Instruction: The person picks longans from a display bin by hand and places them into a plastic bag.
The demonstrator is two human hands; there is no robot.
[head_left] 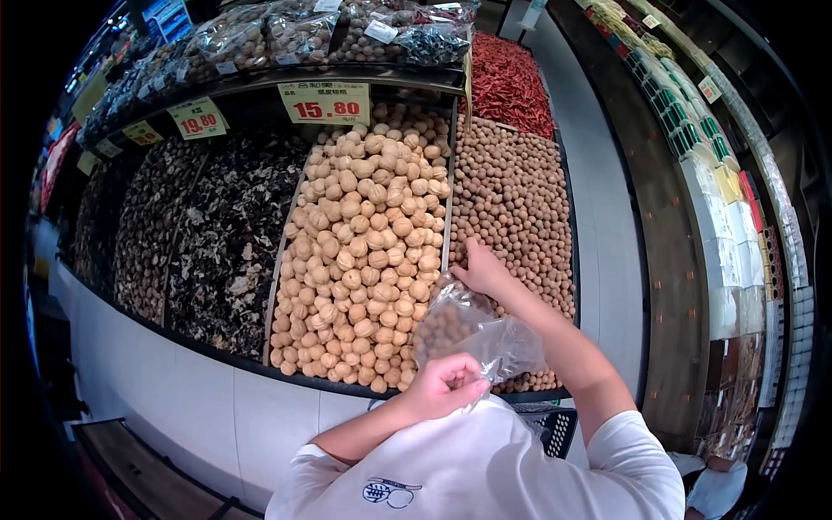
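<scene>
A clear plastic bag (507,347) hangs over the near part of the bins, with round brown dried fruits, likely longans, showing through it. My left hand (446,381) is closed around the bag's near edge, close to my shirt. At the bag's far edge, my right hand (482,269) has its thumb and fingers closed on the plastic; the fingertips are partly hidden. Beneath and beyond that hand lies a bin of dried longans (511,186). Pale walnuts (364,230) fill the bin to the left, behind a thin divider (449,199).
Dark dried fungus (234,225) fills a bin further left. Dried red chilies (511,82) lie at the back. Price signs (325,103) hang from a shelf of bagged goods (303,35). A stocked shelf (728,225) runs along the right, and a dark bench (147,472) stands lower left.
</scene>
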